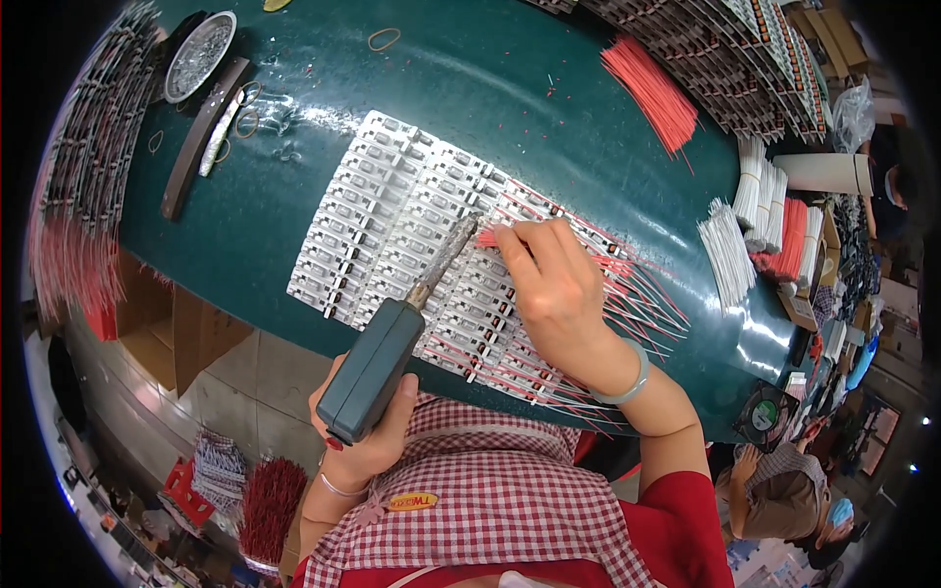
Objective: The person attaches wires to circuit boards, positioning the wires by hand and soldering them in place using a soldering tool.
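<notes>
My left hand (pixel 387 439) is wrapped round a dark green soldering gun (pixel 371 365). Its long, crusted tip reaches up and right to the white panels, close to my right fingertips. My right hand (pixel 561 286) pinches red wires (pixel 487 238), whose short ends stick out past the fingers at the tip. Beneath both lie several joined panels of small white rectangular modules (pixel 377 186) in rows. Along their right side, thin red and white wires (pixel 642 304) trail off to the right. My right palm hides part of the rows.
A bundle of red wires (pixel 652 93) lies at the far right, white wire bundles (pixel 725 255) nearer. Stacked panels (pixel 83 167) line the left edge. A metal dish (pixel 201 57) and a dark bar (pixel 201 142) sit far left. Another person (pixel 779 490) sits at lower right.
</notes>
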Demonstrator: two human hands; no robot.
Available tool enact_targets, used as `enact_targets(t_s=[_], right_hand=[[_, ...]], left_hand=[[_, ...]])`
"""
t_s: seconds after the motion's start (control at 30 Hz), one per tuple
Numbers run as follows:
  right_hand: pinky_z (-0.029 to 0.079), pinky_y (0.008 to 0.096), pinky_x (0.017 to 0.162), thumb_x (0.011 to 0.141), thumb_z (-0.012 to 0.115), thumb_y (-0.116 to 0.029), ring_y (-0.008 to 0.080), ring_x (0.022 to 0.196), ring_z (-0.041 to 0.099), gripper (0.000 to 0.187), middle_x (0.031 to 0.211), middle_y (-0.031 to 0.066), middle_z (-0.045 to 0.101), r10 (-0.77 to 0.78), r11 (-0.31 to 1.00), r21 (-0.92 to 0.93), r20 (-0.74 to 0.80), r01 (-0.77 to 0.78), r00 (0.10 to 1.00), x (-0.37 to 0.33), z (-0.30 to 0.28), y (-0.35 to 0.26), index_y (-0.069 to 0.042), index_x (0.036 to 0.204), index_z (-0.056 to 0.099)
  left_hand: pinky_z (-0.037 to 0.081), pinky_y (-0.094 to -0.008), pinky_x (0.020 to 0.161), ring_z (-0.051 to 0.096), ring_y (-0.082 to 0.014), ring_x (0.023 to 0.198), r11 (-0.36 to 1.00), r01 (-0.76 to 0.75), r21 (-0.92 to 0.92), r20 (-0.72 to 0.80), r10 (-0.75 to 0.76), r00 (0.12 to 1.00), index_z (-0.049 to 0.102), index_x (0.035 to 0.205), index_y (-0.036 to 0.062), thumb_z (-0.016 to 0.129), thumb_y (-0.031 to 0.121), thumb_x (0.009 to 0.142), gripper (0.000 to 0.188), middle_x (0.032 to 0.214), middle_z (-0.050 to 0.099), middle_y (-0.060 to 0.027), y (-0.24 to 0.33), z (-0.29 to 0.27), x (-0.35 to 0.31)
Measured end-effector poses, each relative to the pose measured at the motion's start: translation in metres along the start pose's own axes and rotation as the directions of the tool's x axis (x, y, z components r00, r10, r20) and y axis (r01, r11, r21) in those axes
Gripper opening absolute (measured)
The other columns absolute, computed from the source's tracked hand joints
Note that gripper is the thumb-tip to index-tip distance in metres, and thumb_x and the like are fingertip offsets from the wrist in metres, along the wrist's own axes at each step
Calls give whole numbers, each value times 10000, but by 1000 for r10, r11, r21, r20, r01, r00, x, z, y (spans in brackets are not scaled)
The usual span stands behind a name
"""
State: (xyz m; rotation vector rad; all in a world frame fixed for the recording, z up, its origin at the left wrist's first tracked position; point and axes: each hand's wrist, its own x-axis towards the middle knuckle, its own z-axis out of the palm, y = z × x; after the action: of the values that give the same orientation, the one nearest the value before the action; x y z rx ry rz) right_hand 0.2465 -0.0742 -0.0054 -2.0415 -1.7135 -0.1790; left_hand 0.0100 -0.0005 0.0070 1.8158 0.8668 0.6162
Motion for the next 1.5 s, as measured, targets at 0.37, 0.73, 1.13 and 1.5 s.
enact_targets(t_s=[0.37, 0.73, 1.13, 1.5], right_hand=[[515, 354, 643, 688, 669, 7, 263, 842, 588, 378, 960, 140, 619, -35, 998, 56, -32, 37, 999, -10, 2, -4, 102, 1054, 676], [515, 339, 647, 709, 661, 2, 261, 843, 580, 363, 946, 141, 607, -40, 999, 32, 15, 39, 999, -6, 1, -6, 112, 1054, 674], [520, 341, 664, 701, 661, 6, 264, 842, 581, 353, 943, 140, 602, -19, 1000, 21, 23, 19, 1000, -8, 1, -10, 101, 1040, 674], [513, 348, 621, 676, 670, 67, 257, 771, 615, 370, 907, 123, 658, 2, 997, 76, -49, 2, 999, -12, -1, -18, 62, 1044, 701]], left_hand=[[531, -286, 636, 676, -207, 707, 1000, -6, 28, 26, 5, 1000, 704, 1059, -61, 779, 27, 822, 264, 919, 700, -132, 1, -5, -2], [531, -272, 640, 676, -192, 711, 994, 66, 90, 103, -75, 992, 696, 1001, -57, 769, 1, 806, 216, 913, 694, -125, 8, -7, 0], [539, -297, 646, 679, -223, 715, 997, 71, 9, 51, -72, 996, 704, 1035, -58, 777, 9, 803, 252, 933, 699, -158, -9, -11, -17], [554, -317, 671, 701, -265, 726, 995, -9, 96, 54, 4, 999, 714, 989, -72, 767, 14, 817, 199, 922, 715, -180, -11, -14, -21]])
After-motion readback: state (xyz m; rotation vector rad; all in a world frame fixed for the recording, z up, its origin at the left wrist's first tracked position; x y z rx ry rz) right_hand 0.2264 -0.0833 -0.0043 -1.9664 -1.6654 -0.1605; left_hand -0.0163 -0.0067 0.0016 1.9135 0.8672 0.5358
